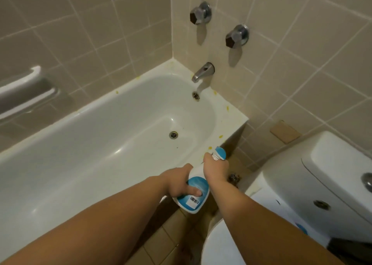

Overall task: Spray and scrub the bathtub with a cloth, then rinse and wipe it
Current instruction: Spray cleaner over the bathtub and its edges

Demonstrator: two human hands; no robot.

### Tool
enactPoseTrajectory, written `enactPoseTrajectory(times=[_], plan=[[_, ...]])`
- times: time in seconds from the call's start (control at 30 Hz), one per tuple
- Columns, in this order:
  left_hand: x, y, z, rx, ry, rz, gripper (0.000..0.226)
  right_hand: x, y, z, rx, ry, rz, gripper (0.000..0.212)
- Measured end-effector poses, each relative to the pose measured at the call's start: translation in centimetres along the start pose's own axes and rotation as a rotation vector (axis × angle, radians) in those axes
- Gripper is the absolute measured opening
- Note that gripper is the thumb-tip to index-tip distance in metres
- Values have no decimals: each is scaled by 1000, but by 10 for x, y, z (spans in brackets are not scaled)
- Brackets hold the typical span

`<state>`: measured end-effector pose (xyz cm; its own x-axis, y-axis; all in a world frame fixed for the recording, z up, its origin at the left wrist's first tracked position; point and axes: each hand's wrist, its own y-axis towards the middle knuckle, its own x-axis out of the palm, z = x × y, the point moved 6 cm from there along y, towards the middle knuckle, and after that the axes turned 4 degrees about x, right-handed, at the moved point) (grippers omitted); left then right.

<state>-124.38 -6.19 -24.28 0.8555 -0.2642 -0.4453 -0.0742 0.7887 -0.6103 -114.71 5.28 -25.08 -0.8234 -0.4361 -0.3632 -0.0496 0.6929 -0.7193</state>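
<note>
A white bathtub (227,115) fills the left and middle, with yellow spots along its rim near the tap end. Over the tub's near rim I hold a white spray bottle (194,201) with a blue label, tilted with its nozzle pointing away. My left hand (180,184) grips the bottle's body. My right hand (216,167) is wrapped around the neck and blue-and-white trigger head (220,154). No cloth is in view.
A chrome spout (202,72) and two wall taps (200,13) (237,36) sit on the tiled end wall. The drain (173,135) lies in the tub floor. A grab rail (26,87) is on the left wall. A white toilet cistern (322,184) stands at right.
</note>
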Motion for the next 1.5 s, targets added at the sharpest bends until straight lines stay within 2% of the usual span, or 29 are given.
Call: enactPoseTrajectory(times=[0.13,0.33,0.73,0.83,1.07,1.33,1.5], plan=[[-17,27,10,39,15,9,66,-4,19,-29,-56,-1,25,26],[-49,42,8,61,33,132,64,13,29,-72,-116,9,-6,22],[-96,32,-98,14,-33,287,66,137,24,-96,-288,-49,-125,9],[-96,16,-135,-20,-70,365,72,173,12,-87,-353,-101,-139,11],[-63,-55,-238,-95,-162,455,63,274,-36,-22,-419,-254,-222,12],[-31,-185,-363,-246,-291,607,61,412,-133,60,-447,-417,-406,14],[-8,-273,-431,-357,-378,699,57,495,-207,110,-486,-540,-537,27]])
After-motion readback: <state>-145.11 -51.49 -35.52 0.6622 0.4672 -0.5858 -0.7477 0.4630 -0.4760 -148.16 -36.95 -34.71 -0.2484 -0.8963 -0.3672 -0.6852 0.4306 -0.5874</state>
